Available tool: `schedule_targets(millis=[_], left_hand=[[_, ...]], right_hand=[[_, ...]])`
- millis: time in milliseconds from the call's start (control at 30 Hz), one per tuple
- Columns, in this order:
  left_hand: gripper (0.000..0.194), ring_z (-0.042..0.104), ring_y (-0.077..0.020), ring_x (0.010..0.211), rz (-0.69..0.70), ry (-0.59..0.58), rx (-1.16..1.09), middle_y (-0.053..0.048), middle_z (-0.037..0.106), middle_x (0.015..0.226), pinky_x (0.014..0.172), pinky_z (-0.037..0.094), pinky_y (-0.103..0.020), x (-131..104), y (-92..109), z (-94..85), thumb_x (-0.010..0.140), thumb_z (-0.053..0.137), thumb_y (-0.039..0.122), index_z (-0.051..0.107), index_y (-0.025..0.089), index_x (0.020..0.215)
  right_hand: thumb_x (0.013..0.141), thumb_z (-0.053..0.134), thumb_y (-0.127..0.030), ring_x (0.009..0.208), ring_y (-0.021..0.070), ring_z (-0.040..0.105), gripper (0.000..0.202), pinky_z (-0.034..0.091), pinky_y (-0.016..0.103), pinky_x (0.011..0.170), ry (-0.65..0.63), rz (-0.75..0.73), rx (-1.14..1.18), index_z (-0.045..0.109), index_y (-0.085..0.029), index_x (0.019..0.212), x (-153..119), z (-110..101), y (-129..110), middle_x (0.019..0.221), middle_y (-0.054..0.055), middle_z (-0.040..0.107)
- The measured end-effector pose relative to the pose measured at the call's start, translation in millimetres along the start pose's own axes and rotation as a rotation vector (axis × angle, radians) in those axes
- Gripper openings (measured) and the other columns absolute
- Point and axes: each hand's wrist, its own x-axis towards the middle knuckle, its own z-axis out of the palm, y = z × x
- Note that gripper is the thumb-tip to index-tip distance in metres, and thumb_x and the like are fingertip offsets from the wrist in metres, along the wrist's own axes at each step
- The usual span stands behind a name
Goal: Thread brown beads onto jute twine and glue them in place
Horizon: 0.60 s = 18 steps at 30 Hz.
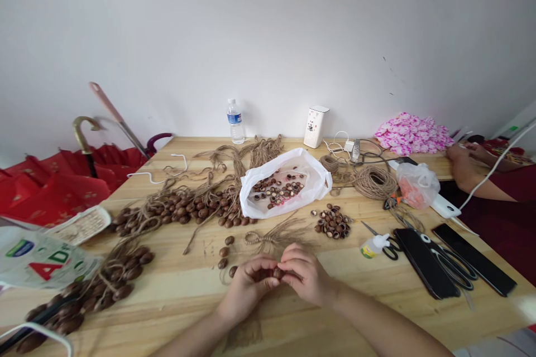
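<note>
My left hand (246,288) and my right hand (309,278) meet low in the middle of the view, fingers pinched around a glossy brown nut (278,273). The fingers hide part of it, so I cannot tell whether the nut is whole or split. Beyond my fingertips lies a bundle of twine (263,240) with a braided loop and frayed ends. A few loose nuts (223,263) rest left of it. Behind stands an open white plastic bag (268,212) holding half shells, and a pile of half shells (333,222) sits to its right.
Twine strings of nuts (180,206) cover the table's left side. A glue bottle (374,246), phone (426,262) and large scissors (452,264) lie at right. Behind are a twine coil (374,182), water bottle (235,122) and white box (316,126). Another person's arm (473,173) rests far right.
</note>
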Motion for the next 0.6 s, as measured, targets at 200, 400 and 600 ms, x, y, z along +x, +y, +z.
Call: schedule_targets(millis=[200,400,600], left_hand=[[0.015,0.058,-0.0153,0.071,-0.027,0.001,-0.003,-0.002,0.064,0.076,0.067,0.047,-0.028,-0.2,-0.3,0.3,0.064,0.074,0.018,0.071,0.019,0.079],[0.015,0.057,-0.0148,0.071,-0.064,0.007,-0.041,-0.002,0.063,0.075,0.068,0.046,-0.027,-0.6,-0.4,-0.8,0.064,0.075,0.019,0.071,0.019,0.079],[0.018,0.056,-0.0151,0.077,-0.165,-0.019,-0.18,-0.002,0.065,0.08,0.075,0.043,-0.027,-2.7,2.0,-1.7,0.069,0.071,0.022,0.071,0.019,0.087]], right_hand=[[0.079,0.058,-0.01,0.082,0.0211,0.055,0.016,0.05,0.037,0.07,0.008,-0.015,0.009,0.06,-0.017,0.093,-0.7,1.4,1.4,0.083,0.009,0.064],[0.078,0.057,-0.008,0.083,0.0211,0.054,0.018,0.05,0.037,0.07,-0.004,-0.011,0.004,0.059,-0.017,0.094,-0.5,1.8,0.8,0.084,0.009,0.063],[0.075,0.057,-0.01,0.088,0.0222,0.052,0.025,0.048,0.039,0.078,-0.024,0.054,-0.089,0.058,-0.015,0.099,2.7,-2.3,-6.4,0.089,0.01,0.059]])
